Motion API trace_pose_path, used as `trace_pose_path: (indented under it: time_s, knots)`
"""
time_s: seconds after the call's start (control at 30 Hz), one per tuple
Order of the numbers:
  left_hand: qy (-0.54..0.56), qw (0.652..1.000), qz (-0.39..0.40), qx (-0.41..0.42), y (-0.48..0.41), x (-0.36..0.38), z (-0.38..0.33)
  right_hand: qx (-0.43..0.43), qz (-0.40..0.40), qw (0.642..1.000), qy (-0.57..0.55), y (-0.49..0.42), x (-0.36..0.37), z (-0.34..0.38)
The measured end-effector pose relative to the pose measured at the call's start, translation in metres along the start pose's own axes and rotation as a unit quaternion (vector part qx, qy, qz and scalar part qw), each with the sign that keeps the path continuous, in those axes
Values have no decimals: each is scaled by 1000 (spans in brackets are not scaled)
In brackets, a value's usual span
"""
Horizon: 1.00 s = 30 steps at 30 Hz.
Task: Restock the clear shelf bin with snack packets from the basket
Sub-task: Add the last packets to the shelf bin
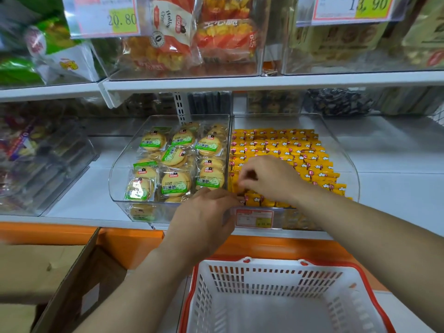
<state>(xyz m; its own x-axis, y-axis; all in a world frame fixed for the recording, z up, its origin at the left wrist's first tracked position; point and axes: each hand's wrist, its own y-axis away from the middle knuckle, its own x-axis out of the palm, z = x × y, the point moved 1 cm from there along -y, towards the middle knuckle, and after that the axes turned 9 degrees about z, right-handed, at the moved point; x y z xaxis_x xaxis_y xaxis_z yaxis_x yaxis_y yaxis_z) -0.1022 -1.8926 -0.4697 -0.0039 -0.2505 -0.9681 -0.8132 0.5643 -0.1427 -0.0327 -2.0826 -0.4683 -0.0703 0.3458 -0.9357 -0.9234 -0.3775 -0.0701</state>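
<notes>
Standing nearest, the basket (264,280) shows no packets. Beyond it the left hand (206,217) pinches a yellow snack packet (253,200) at the near edge of the well-filled clear shelf bin (349,174); of the right hand (266,179) the grip cannot be told. Restocking seems nearly finished.

Motion blur smears the fingertips of the left hand (204,219) and right hand (269,179) over the front left corner of the clear plastic shelf bin (346,164); whether either grips one of the yellow snack packets (300,150) cannot be told. The bin's small front price label (254,218) is illegible. The picture's bottom edge cuts off the white, red-rimmed plastic basket (240,280).
</notes>
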Motion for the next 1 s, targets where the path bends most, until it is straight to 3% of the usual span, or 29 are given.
trace_pose_path:
  time_s: [0.07,0.2,0.3,0.4,0.5,0.63,0.9,1.0]
  knots:
    - [-15,1000,7,-8,0,2,-2,-3,9,1000,22,0,10,3]
    - [-31,999,-7,-25,-3,2,-11,-5,60,997,-50,7,-5,0]
    - [-41,998,-33,-24,-9,4,-24,27,-13,998,-47,32,-12,-11]
    - [45,997,-58,5,-17,15,-46,100,-94,991,4,72,-13,-32]
    - [79,996,-3,-47,-39,33,-57,180,-14,981,65,92,-11,-52]
    - [-9,990,102,-100,-75,49,-54,224,85,968,75,81,6,-58]
    - [-101,976,168,-94,-123,59,-34,223,106,965,86,50,4,-80]
    - [-75,976,168,-116,-136,58,-30,218,87,970,67,47,4,-81]
